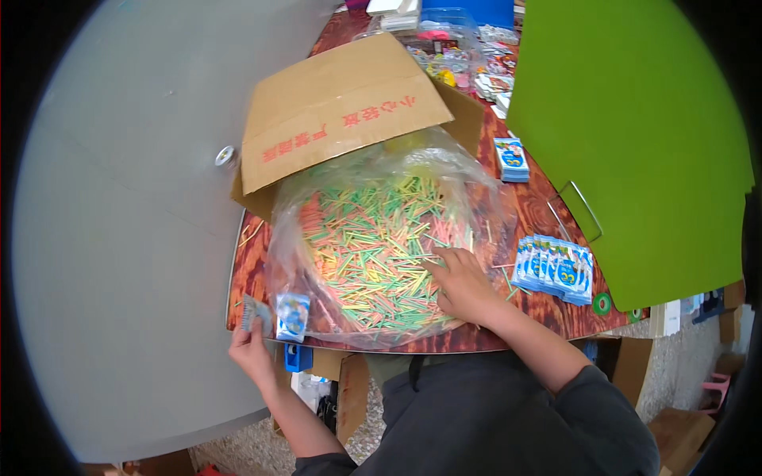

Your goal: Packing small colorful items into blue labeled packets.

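Observation:
A clear plastic bag (286,254) lies spread open on the table, full of short thin sticks (373,262) in green, yellow and pink-orange. Over the right side of this pile rests my right hand (464,287), its fingers stretched out and touching the sticks. At the table's near left edge, my left hand (252,355) pinches a small pale printed packet (255,312) upright between thumb and fingers. Just right of it, a blue and white packet (293,316) lies by the bag's edge.
A cardboard box (341,111) stands behind the bag, its flap over the bag's far edge. On the right are a fanned row of blue packets (553,268), a packet stack (511,161), green tape (602,304) and a green board (635,159). A grey surface (135,238) borders the left.

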`<state>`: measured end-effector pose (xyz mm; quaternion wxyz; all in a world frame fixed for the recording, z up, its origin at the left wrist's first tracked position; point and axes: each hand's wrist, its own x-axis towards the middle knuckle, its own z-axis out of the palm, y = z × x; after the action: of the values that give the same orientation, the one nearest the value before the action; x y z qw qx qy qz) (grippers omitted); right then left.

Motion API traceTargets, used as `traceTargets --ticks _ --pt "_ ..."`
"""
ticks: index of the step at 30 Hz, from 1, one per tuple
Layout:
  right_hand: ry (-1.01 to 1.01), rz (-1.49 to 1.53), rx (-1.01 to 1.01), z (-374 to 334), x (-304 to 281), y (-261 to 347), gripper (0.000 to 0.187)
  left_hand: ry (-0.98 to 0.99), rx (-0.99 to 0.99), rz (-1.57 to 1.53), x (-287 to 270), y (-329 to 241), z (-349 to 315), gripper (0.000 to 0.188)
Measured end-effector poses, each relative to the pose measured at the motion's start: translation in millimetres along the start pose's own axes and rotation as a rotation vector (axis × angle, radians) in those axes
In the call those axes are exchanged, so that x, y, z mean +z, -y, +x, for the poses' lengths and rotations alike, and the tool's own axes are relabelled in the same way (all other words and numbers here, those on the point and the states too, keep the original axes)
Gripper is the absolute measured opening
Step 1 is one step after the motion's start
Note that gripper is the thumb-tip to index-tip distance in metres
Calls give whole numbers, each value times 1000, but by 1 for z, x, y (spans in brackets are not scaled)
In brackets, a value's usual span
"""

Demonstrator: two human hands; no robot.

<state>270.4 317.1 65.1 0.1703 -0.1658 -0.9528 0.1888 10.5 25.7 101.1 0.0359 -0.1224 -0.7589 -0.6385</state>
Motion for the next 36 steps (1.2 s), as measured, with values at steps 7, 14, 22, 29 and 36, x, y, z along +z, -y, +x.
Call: traceTargets --ticks 7,14,22,29,36 --pt "-80 674 12 0 -42 62 49 629 -202 -284 98 -38 -79 14" --pt "35 1140 300 -22 -20 32 22 822 -230 -466 151 -54 -117 7" --pt "-453 501 14 -39 -60 42 31 749 175 -164 162 -66 -125 9" --pt "-432 308 -218 -46 -62 41 29 693 290 -130 158 -59 -129 16" --pt "-420 344 -162 -44 -56 56 31 676 354 -65 154 -55 -127 22"
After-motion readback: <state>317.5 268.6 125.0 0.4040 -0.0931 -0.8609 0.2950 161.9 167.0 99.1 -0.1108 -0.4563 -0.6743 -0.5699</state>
